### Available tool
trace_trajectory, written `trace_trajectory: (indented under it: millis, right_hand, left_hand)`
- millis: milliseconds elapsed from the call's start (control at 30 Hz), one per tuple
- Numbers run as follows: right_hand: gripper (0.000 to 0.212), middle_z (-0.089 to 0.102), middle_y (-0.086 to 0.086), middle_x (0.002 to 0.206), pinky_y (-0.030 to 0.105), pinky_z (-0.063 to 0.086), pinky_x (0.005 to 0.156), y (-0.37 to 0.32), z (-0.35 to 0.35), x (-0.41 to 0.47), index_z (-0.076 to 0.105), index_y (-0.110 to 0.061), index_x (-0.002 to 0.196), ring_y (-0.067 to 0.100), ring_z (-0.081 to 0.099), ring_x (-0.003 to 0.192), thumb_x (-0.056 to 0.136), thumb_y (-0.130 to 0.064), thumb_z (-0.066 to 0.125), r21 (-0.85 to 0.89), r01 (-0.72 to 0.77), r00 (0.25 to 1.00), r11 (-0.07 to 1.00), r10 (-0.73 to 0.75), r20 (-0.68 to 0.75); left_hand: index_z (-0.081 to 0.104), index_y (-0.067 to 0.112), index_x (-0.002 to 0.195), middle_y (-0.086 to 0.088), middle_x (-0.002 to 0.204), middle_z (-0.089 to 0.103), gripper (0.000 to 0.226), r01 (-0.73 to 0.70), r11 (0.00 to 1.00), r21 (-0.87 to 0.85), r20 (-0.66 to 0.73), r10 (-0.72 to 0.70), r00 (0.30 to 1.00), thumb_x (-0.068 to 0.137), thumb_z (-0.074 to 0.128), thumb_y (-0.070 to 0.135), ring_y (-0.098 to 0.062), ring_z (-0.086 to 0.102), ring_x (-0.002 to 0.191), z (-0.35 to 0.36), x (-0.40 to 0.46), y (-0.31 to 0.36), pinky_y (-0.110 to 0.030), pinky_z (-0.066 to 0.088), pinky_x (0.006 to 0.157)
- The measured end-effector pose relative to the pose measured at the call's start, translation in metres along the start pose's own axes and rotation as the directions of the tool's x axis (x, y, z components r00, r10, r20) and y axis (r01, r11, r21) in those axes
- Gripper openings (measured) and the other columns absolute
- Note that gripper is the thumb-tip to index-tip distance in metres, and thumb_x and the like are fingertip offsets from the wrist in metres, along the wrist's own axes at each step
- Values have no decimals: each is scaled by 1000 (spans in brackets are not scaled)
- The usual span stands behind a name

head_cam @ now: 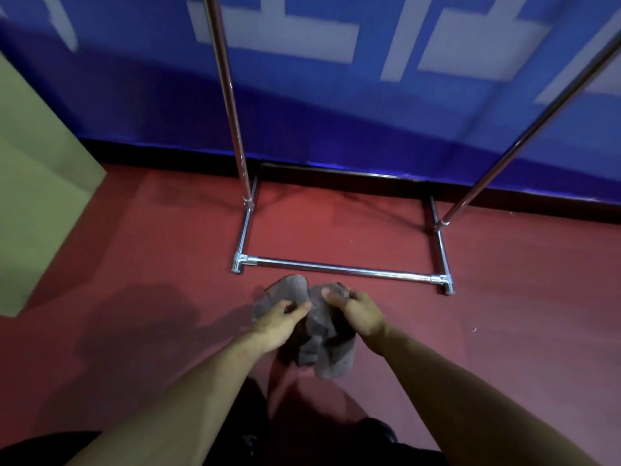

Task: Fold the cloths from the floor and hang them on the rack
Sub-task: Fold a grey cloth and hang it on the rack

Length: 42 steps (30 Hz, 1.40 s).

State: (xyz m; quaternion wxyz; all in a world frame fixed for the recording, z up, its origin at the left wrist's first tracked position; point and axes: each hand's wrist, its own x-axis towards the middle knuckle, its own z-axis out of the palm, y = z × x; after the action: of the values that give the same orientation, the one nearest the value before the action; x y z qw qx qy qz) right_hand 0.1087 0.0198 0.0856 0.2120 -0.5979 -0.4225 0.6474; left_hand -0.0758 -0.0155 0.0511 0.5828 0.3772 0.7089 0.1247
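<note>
Low in the centre of the frame, we saw both hands working one grey cloth [316, 334], bunched and crumpled, held up off the red floor [161, 237] with its lower end drooping toward the bottom of the picture. Left hand [279, 322] had thumb and fingers curled, pinching a fold at the cloth's upper left; right hand [358, 312] had its fingers closed around the upper right edge. Neither hand was open (both had fabric in them). No other cloths showed on the floor in view.

Just above the hands ran the front base bar of the chrome rack [339, 270], its two uprights climbing toward the top edge and the upper right corner; the hanging rail itself was out of frame. Blue banner [336, 95] filled the top, and a pale green panel [37, 183] stood at the left edge.

We judged the folding barely begun, since no clean edges or corners were showing.

Risks as we read them:
- With the cloth wadded, the hands could be gripping mid-fabric, not corners, giving a lopsided fold.
- The dangling end could drag on the floor or snag the base bar.
- A loose pinch could let the left side slip out.
- A thick, uneven bundle might slide off the rail.
</note>
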Motion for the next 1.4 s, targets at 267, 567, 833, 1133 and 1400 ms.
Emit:
trace_trajectory:
  millis: [267,567,833,1133,1400]
  right_hand:
    - [46,61,17,88,32,43,69,-92,13,-81,66,11,93,24,53,81,79,-33,67,65,245,968,967,-247,32]
    - [34,77,11,103,25,55,88,-175,14,-182,74,-1,108,14,70,95,106,-22,48,134,600,797,789,-603,-26]
    - [40,70,21,122,42,52,101,-204,20,-218,63,0,127,29,68,113,107,-28,43,535,569,793,624,-588,-157]
    - [36,74,14,115,41,53,98,-200,4,-206,66,-6,119,23,71,107,107,-32,43,521,592,801,616,-522,-293]
    - [32,76,10,105,39,56,92,-200,-23,-189,68,-15,108,21,72,97,107,-36,44,430,584,810,689,-458,-367]
  left_hand:
    - [54,29,126,5,117,60,53,-141,980,140,28,138,990,93,44,69,-18,60,107,-57,-104,71,-43,54,94]
    - [52,29,138,0,130,61,79,-211,963,-168,44,222,974,78,51,81,-23,57,123,-98,-182,107,-51,39,111]
    - [72,7,119,-14,130,66,90,-7,841,-541,275,185,943,75,55,84,-27,64,118,-76,-199,106,-40,41,114]
    - [57,6,139,-16,148,50,59,8,681,-732,333,348,876,86,63,30,-32,45,139,-101,-198,106,-43,26,121]
    - [66,-12,117,-24,121,68,36,-60,770,-635,344,351,871,82,68,-7,-27,70,108,-109,-201,91,-32,54,99]
